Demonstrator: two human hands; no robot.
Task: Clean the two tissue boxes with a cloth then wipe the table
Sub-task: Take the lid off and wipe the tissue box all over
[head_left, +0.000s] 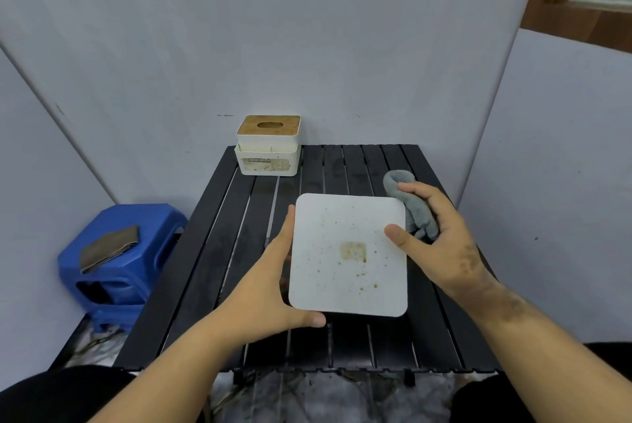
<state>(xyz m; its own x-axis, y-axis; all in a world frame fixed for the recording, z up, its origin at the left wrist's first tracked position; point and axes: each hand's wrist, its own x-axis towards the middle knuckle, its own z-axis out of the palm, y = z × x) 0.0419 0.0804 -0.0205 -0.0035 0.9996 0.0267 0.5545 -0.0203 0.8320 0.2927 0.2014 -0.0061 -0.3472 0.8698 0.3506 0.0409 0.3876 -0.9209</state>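
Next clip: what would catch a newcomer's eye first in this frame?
The white box held at the middle of the black slatted table, its upturned face speckled with brown spots around a square stain. The left hand holds its left edge, while the right hand grips a grey cloth at its right edge. Behind, a second tissue box with a wooden lid stands at the far left corner.

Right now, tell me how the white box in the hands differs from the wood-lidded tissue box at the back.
The white box is held by both hands, left hand and right hand, showing a plain spotted white face; the wood-lidded tissue box stands untouched at the table's far left. The held one shows no opening; the far one has an oval slot in its brown lid. Both have white, brown-stained bodies.
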